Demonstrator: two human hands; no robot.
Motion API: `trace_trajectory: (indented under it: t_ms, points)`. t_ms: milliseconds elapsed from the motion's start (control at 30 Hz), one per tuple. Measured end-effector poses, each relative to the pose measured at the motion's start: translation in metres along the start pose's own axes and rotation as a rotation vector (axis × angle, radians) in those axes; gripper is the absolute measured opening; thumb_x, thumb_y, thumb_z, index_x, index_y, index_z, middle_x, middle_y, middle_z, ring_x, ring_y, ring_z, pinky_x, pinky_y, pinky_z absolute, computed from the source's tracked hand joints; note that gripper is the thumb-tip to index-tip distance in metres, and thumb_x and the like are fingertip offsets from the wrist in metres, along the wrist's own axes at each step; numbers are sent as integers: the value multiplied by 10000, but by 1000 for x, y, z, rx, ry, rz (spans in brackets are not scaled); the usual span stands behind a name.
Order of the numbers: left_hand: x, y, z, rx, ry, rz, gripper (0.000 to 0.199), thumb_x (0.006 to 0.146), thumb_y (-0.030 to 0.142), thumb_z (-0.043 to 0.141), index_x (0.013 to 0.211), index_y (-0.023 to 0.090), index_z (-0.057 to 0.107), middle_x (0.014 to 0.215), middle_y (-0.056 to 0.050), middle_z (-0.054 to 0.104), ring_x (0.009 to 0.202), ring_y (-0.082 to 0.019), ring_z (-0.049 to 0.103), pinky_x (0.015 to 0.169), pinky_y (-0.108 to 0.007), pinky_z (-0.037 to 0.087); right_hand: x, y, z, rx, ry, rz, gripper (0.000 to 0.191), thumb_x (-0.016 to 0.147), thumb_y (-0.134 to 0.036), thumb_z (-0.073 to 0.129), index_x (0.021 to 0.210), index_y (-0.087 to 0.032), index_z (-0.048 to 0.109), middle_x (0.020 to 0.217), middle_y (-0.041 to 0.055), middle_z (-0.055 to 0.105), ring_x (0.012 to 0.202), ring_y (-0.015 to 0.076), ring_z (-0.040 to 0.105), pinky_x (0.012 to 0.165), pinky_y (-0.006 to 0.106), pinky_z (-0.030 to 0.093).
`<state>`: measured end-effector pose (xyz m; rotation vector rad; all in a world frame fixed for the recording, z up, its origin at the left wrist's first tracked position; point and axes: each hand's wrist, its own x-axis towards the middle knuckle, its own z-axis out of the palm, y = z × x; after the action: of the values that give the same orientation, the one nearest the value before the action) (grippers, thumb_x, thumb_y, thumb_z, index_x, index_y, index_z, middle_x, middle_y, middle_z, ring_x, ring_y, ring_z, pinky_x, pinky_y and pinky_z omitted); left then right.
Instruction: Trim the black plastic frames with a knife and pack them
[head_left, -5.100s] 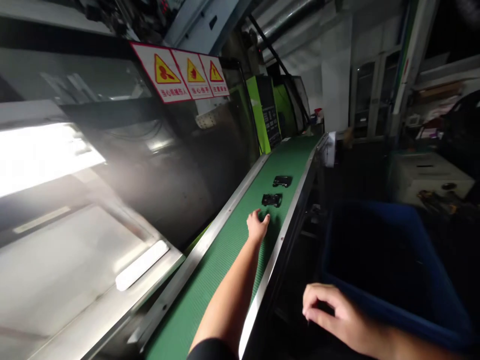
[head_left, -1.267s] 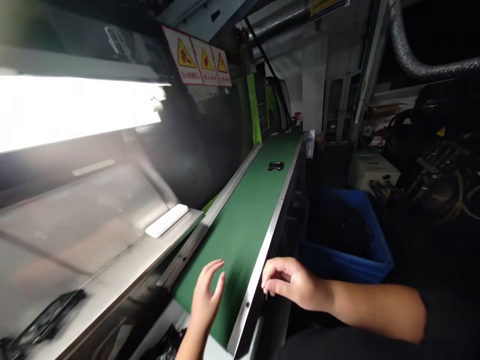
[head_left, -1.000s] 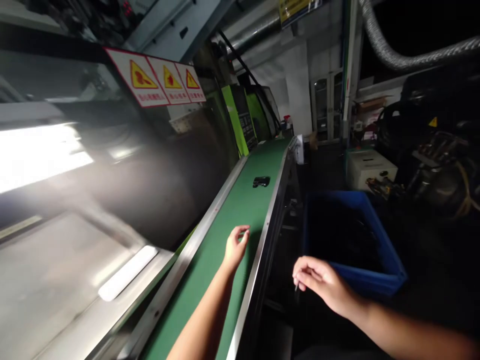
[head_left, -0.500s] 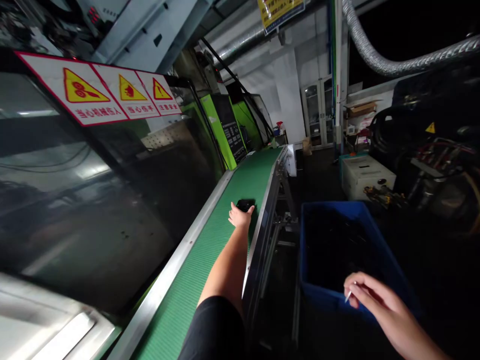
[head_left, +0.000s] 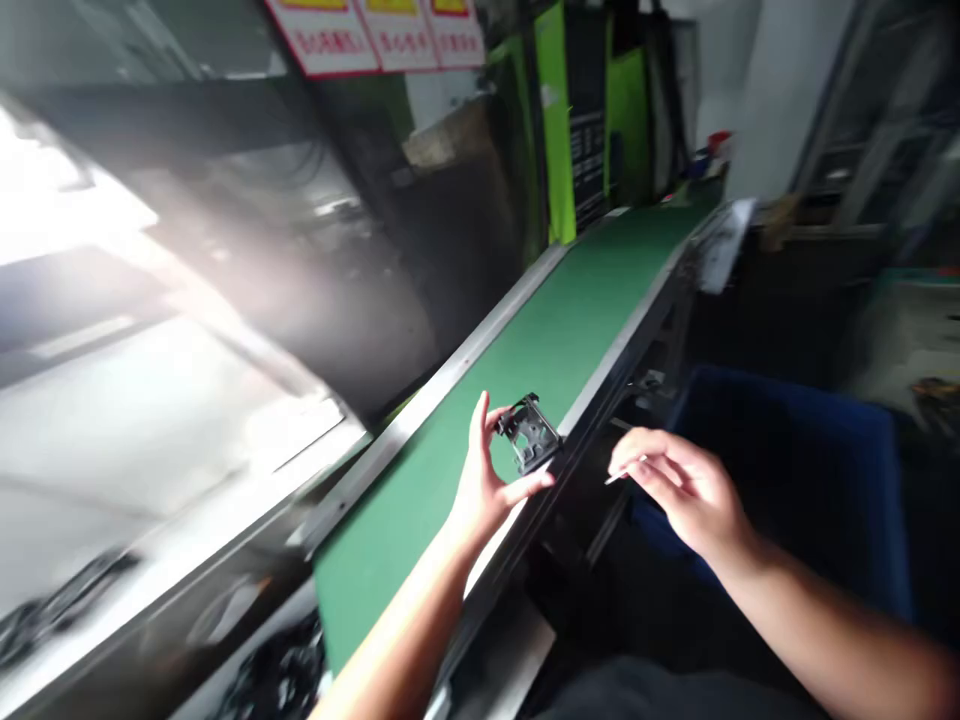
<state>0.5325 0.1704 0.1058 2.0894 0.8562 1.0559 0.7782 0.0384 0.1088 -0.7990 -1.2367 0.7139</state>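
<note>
My left hand (head_left: pixel 487 480) is shut on a black moulded plastic part (head_left: pixel 531 433), pinching it between thumb and fingers just above the green conveyor belt (head_left: pixel 540 340). The part is a flat frame with cut-out openings. My right hand (head_left: pixel 682 490) is beside the belt's near edge, above a blue crate. Its fingers pinch a thin pale tool (head_left: pixel 622 473), and most of that tool is hidden by the fingers or too blurred to identify.
A steel rail (head_left: pixel 442 400) runs along the belt's far side, with a large machine's glass-and-steel front behind it. The blue crate (head_left: pixel 892 500) stands below and to the right of the belt. Red-bordered warning signs (head_left: pixel 375 20) hang above.
My left hand has lifted the black part off the belt and brought it closer to me. My right hand has moved left toward the belt, and the view has swung and blurred.
</note>
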Motion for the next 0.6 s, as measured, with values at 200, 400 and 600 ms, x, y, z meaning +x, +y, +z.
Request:
trace_trajectory:
  t_ms: [200,400,600]
  points:
    - [-133,60,-57,145,210,-158,1324,768,485,940,1733,412,36,1602,-150,525,1519,-378,500,1309,-660,315,30,-14,116,210,-470,-111,91,1051,-306,697,1036,-232,747,952,62,767,916,211,724,905,408,605]
    - [-225,106,-93,222,397,-282,1266,779,421,932,1722,424,87,1610,-136,525,1522,-368,509,1282,-654,383,-4,-32,209,275,-742,-228,77,1030,-242,707,1020,-183,755,915,70,778,912,205,708,893,377,584]
    - [-295,138,-127,240,532,-302,1204,802,408,916,1721,376,140,1548,-148,549,1473,-355,551,1279,-637,396,-48,-55,276,355,-856,-223,75,1035,-244,703,1005,-190,747,931,64,805,905,200,719,883,369,584]
